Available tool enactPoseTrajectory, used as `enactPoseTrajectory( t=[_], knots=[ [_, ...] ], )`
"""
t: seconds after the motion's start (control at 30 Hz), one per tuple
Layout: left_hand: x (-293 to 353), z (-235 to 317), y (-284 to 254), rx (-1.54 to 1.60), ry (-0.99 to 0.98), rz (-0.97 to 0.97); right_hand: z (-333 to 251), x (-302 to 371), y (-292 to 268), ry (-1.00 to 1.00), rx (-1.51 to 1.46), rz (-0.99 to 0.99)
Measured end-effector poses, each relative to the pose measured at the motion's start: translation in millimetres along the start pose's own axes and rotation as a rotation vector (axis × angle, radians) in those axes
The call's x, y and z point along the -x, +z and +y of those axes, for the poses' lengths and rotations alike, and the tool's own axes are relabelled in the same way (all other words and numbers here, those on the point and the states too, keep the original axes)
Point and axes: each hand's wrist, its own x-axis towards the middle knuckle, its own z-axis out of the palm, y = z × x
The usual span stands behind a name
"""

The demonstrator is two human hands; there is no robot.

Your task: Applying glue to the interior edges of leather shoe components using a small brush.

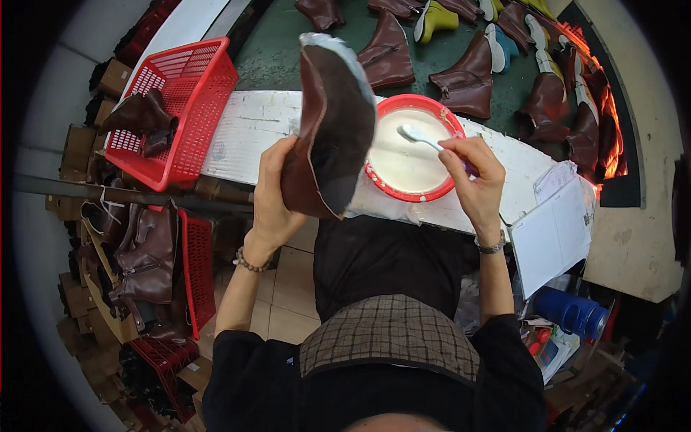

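My left hand [272, 193] is closed around the side of a brown leather boot upper [294, 169], held raised and tilted, with its dark inside showing. A whitish coating lies along the upper's top edge. Between the fingers and thumb of my right hand [478, 180] is a small white toothbrush [423, 137]. Its head hangs over a red tub [425, 196] of creamy white liquid [400, 167]; whether it touches the surface I cannot tell. Something purple shows by the right fingers. The tub stands on the white bench edge, just right of the upper.
On the green conveyor belt [277, 54] lie several brown boot uppers [464, 75] and yellow-green shoe lasts [434, 20]. A heater [613, 137] glows orange at the far right. Red baskets [194, 108] with boots stand left. A white pad [551, 234] and blue flask [568, 311] are right.
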Motion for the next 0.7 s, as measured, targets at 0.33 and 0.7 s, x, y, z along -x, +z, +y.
enactPoseTrajectory(
  t=[0.33, 0.7],
  knots=[
    [-11.3, 24.1, 27.5, 0.169, 0.167, 0.100, -9.1, -4.4, -7.4, -0.174, 0.092, -0.011],
    [-22.9, 20.4, 38.6, 0.183, 0.229, 0.115, -14.2, -21.1, -24.8, -0.215, 0.055, 0.037]
  ],
)
